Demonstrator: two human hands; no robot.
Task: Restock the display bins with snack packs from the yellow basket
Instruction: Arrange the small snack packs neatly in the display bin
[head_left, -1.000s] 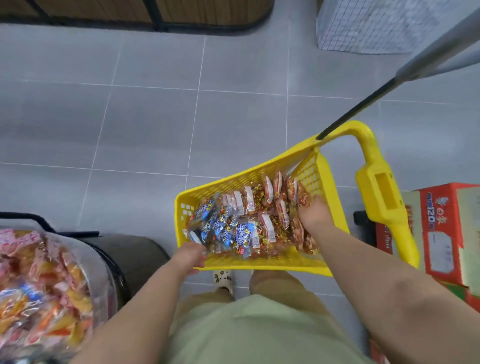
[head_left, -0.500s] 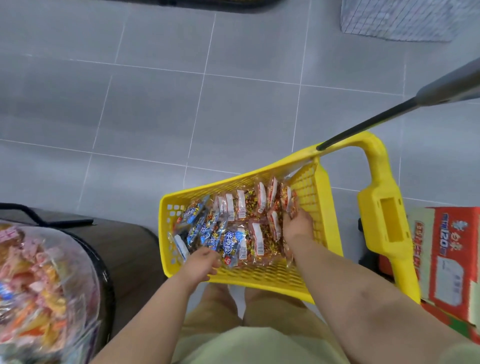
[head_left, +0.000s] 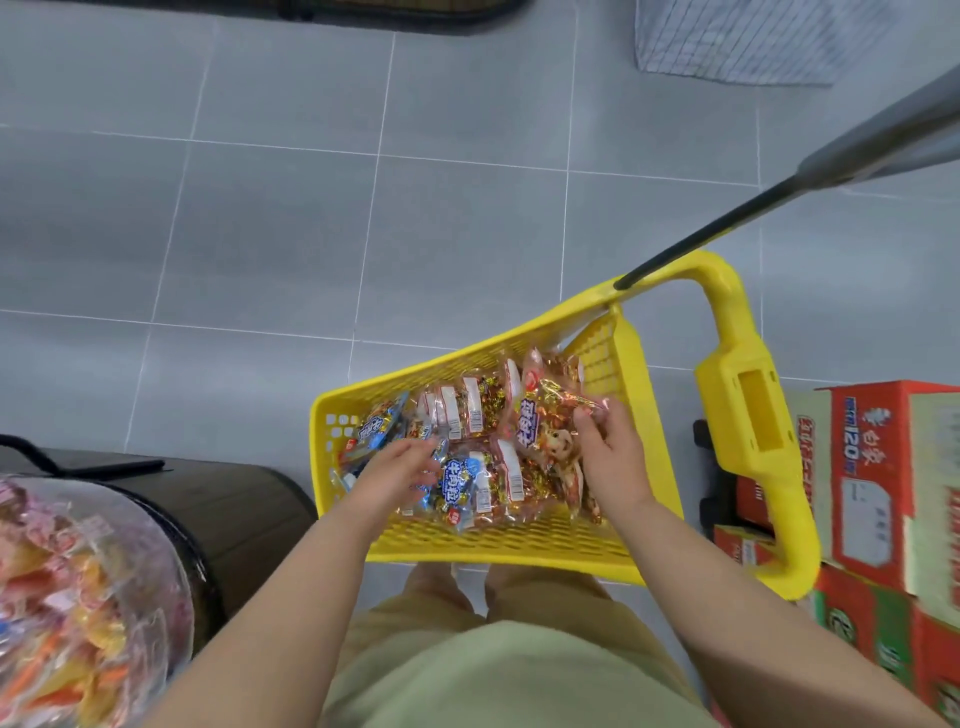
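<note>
The packs (head_left: 470, 415) lie heaped in the basket (head_left: 498, 540), which sits on the floor (head_left: 270, 234) just ahead of the person's knees, its far end tilted up toward the right. Most of the heap is red-and-gold wrappers with white barcode labels; the blue packs (head_left: 457, 480) sit at the left and near side. The right hand (head_left: 610, 452) is in the right half of the basket and grips a red pack (head_left: 540, 421), thumb pressed on its front and the other fingers behind it, the pack raised a little above the rest. The left hand (head_left: 395, 470) reaches in from the near left, apart from the right, its fingers resting on the blue packs; whether it pinches one I cannot tell. A thick yellow handle (head_left: 748, 415) arches along the basket's right side, and a dark rod (head_left: 701, 239) runs up from its far corner. Red cartons (head_left: 883, 467) are stacked just beside the handle on the right. At the lower left a clear bin (head_left: 78, 597) holds pink and orange sweets, against a dark rounded stand (head_left: 234, 509)
</note>
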